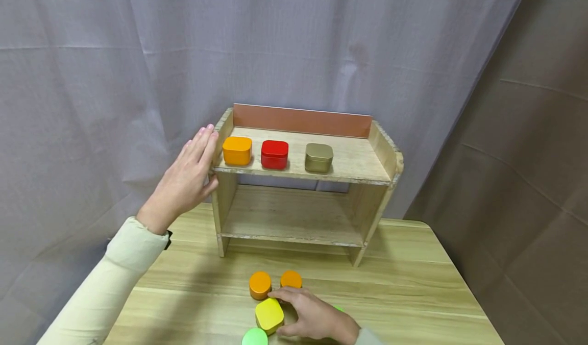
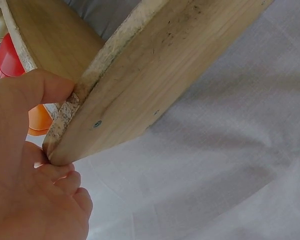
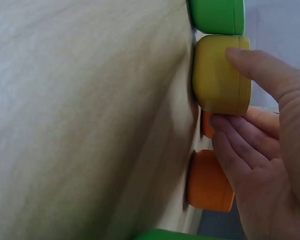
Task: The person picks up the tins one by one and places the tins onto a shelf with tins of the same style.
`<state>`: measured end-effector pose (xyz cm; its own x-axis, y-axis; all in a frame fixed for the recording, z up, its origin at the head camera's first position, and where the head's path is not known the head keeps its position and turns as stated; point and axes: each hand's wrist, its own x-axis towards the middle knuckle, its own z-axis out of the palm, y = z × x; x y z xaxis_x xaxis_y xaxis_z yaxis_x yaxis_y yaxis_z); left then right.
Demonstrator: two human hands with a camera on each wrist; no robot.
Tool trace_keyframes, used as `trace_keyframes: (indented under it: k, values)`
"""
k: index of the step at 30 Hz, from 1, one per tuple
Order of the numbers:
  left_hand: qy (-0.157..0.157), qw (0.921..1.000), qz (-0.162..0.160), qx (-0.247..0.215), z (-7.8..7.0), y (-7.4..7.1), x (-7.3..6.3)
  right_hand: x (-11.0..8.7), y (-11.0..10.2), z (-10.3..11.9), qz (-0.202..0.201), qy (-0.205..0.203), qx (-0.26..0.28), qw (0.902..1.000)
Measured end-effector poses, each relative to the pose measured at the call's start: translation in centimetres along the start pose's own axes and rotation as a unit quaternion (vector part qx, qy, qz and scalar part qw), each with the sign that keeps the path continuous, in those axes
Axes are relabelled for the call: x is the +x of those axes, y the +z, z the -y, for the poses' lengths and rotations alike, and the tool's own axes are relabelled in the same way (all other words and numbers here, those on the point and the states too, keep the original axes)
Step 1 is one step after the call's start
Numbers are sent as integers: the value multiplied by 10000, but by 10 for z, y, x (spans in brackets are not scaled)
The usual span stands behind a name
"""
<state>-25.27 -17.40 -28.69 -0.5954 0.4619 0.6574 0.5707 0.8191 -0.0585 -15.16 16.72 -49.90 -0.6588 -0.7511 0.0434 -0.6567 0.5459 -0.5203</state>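
Observation:
A small wooden shelf stands on the table. At its left side panel, my left hand grips the edge, the thumb at the front and the fingers along the outside; the left wrist view has the thumb and fingertips against the panel. On the top board sit an orange box, a red box and an olive box, side by side. Down on the table, my right hand pinches a yellow box, with the thumb on one side and the fingers at another.
Two round orange tins stand just behind the yellow box. A light green round tin is close in front of it, and another green thing is mostly hidden by my right hand. Grey curtains hang behind the shelf.

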Motion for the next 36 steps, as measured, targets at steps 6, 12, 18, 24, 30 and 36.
trace_keyframes:
  k: [6, 12, 18, 24, 30, 36]
  values:
    - [1, 10000, 9, 39, 0, 0, 0, 1, 3, -1, -79, 19, 157, 9998]
    - [2, 10000, 27, 54, 0, 0, 0, 0, 7, 1, -329, -146, 258, 9990]
    - [6, 10000, 33, 42, 0, 1, 0, -1, 5, 1, -463, -76, 595, 9971]
    - [-22, 10000, 65, 34, -1, -1, 1, -2, -2, 1, -595, -6, 653, 9961]
    - [-26, 10000, 29, -15, -2, -2, 0, -4, -9, -1, -676, -17, 837, 9942]
    - [-49, 9999, 95, -29, -2, -1, 0, -7, -17, 0, -817, -166, 933, 9921]
